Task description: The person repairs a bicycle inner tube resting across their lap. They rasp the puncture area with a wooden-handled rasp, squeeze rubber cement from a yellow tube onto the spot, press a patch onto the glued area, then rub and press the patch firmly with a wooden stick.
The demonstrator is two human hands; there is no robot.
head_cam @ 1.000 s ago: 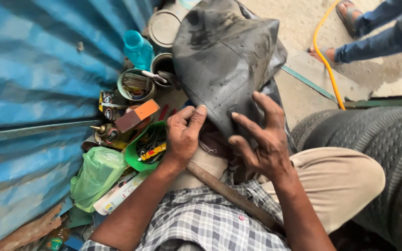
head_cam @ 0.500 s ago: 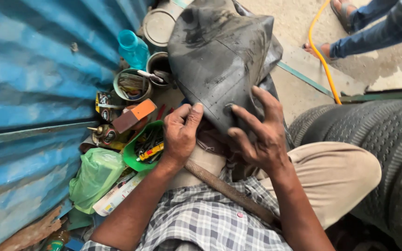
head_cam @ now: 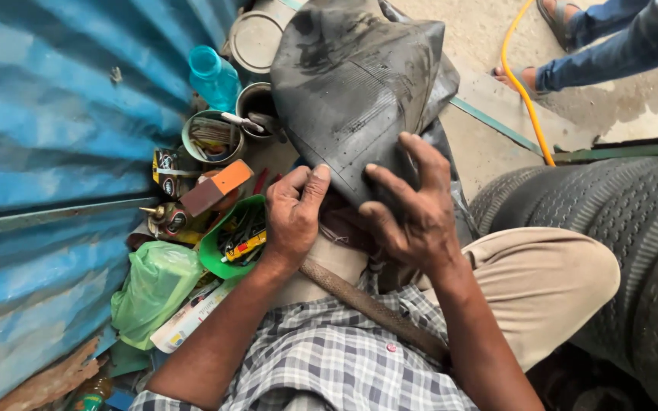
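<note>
A folded black rubber inner tube (head_cam: 352, 84) lies over my lap, its dusty surface facing up. My right hand (head_cam: 413, 209) presses down on its lower edge with the fingers spread. My left hand (head_cam: 292, 217) grips the same edge from the left, thumb on top of the rubber. Both forearms come up from the bottom of the view over my checked shirt and beige trousers (head_cam: 542, 281). A long brown stick or tool handle (head_cam: 359, 301) lies across my lap under my arms.
A blue corrugated sheet wall (head_cam: 47, 144) fills the left. Beside it stand tins (head_cam: 211, 137), a blue bottle (head_cam: 213, 76), a green tray of small tools (head_cam: 234, 240) and a green plastic bag (head_cam: 150, 289). A big tyre (head_cam: 618, 228) is at right. Another person's legs (head_cam: 611, 38) and a yellow hose (head_cam: 519, 84) are top right.
Both hands stay on the tube's edge; my left thumb has shifted slightly onto the rubber. The view has drifted a little.
</note>
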